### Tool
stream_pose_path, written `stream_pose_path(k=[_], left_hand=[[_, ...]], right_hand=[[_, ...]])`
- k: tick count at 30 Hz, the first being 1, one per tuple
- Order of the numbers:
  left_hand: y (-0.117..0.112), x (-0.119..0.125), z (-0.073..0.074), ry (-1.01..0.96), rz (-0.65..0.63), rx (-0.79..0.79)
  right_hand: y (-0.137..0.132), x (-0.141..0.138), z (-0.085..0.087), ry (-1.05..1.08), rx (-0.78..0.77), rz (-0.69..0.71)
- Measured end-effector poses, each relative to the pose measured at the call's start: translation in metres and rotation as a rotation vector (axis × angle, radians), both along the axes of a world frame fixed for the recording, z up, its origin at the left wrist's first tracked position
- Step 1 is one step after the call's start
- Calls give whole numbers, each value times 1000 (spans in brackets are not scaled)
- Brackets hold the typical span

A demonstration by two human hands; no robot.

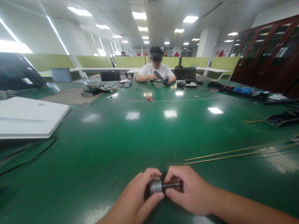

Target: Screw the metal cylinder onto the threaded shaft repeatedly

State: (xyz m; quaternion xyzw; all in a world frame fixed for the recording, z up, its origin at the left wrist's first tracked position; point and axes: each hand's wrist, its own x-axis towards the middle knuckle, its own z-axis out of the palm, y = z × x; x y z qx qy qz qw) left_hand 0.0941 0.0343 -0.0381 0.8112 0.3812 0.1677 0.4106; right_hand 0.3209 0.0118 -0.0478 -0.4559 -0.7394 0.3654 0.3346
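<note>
Low in the head view, both my hands meet over the green table (pixel 140 137). My left hand (pixel 137 196) is closed around a small silver metal cylinder (pixel 156 186). A dark threaded shaft (pixel 172 184) sticks out of the cylinder to the right. My right hand (pixel 189 191) pinches that shaft with thumb and fingers. The part is held just above the table's near edge.
Two thin brass rods (pixel 233 153) lie to the right of my hands. A white flat panel (pixel 28 116) and black cables (pixel 30 155) sit at left. Across the table a person (pixel 156 73) handles a dark tool among scattered parts; a red screwdriver (pixel 150 99) lies mid-table.
</note>
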Motion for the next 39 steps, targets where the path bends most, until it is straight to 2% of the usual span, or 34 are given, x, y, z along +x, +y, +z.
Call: stream_pose_path(k=[11, 27, 39], left_hand=[[-1, 1, 4, -6, 5, 11], [0, 0, 3, 16, 4, 0], [-1, -1, 1, -42, 23, 5]], right_hand=[[0, 0, 1, 41, -26, 32], [0, 0, 1, 18, 12, 10], [1, 0, 0, 51, -27, -31]])
